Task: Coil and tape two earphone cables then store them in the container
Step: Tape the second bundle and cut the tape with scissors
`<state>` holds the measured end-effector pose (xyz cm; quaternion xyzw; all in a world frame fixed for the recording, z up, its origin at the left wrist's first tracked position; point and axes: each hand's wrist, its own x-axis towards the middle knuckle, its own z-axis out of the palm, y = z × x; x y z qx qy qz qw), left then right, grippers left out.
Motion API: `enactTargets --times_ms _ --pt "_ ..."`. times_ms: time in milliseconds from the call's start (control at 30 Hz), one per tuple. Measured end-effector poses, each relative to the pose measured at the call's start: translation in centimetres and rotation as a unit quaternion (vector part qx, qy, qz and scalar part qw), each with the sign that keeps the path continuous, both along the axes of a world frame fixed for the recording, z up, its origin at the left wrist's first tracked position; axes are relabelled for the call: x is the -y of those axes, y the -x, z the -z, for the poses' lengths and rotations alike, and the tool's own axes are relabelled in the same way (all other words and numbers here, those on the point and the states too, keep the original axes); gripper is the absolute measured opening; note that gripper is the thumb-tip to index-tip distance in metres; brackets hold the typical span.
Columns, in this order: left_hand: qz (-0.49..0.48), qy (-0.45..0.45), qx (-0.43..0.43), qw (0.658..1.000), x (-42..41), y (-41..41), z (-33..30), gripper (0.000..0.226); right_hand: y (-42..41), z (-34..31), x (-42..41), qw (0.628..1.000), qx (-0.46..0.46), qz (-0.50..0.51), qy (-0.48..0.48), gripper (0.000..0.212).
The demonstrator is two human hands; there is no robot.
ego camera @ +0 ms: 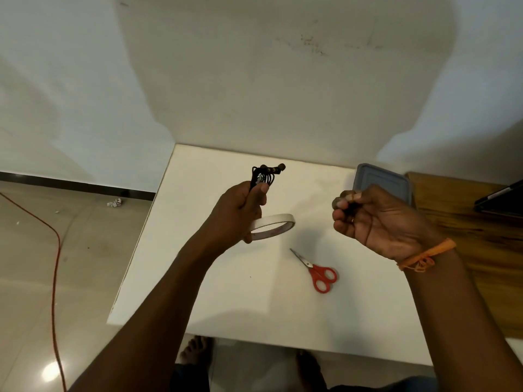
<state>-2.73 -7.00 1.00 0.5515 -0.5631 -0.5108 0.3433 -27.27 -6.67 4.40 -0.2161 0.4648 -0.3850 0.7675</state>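
My left hand [240,206] grips a black coiled earphone cable [264,175] and a flat white tape ring [273,226] above the tabletop [226,292]. My right hand [373,219] is curled; its contents are unclear. At two o'clock, the grey plastic container [382,179] sits half hidden.

bare forearms, an orange thread bracelet [427,254] on the right wrist, bare feet [195,350]

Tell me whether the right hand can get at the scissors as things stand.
Probably yes. The scissors lie bare on the table, just below the right hand, with nothing between. But its fingers are curled, seemingly pinching a small piece I cannot identify, so gripping the scissors may mean freeing the fingers first.
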Motion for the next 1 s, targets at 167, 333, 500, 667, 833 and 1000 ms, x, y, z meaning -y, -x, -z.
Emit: enactTargets --times_ms 167,333,500,667,833,1000 --pt "-0.027 0.000 -0.040 0.999 0.6 -1.5 -0.3 0.037 1.5 0.4 -0.1 0.998 0.065 -0.023 -0.001 0.039" --pt "-0.026 -0.019 0.039 0.999 0.8 -1.6 1.4 0.046 1.0 0.5 0.1 0.998 0.057 -0.018 0.011 0.033" --pt "-0.053 -0.004 0.085 0.995 0.9 -1.0 2.6 0.036 -0.5 0.6 0.1 0.994 -0.055 -0.049 0.078 0.017" --pt "-0.071 0.009 0.041 0.997 0.4 0.8 1.1 0.032 -2.1 0.2 -0.3 0.979 -0.134 -0.087 0.124 0.018" --pt "-0.035 -0.061 -0.122 0.990 -0.8 3.2 -0.6 0.028 -2.9 -0.2 -0.3 0.968 -0.196 -0.092 0.126 0.023" --pt "-0.023 -0.087 -0.175 0.980 -0.8 3.4 -0.9 0.028 -3.2 -0.6 -0.5 0.946 -0.275 -0.101 0.136 0.024"
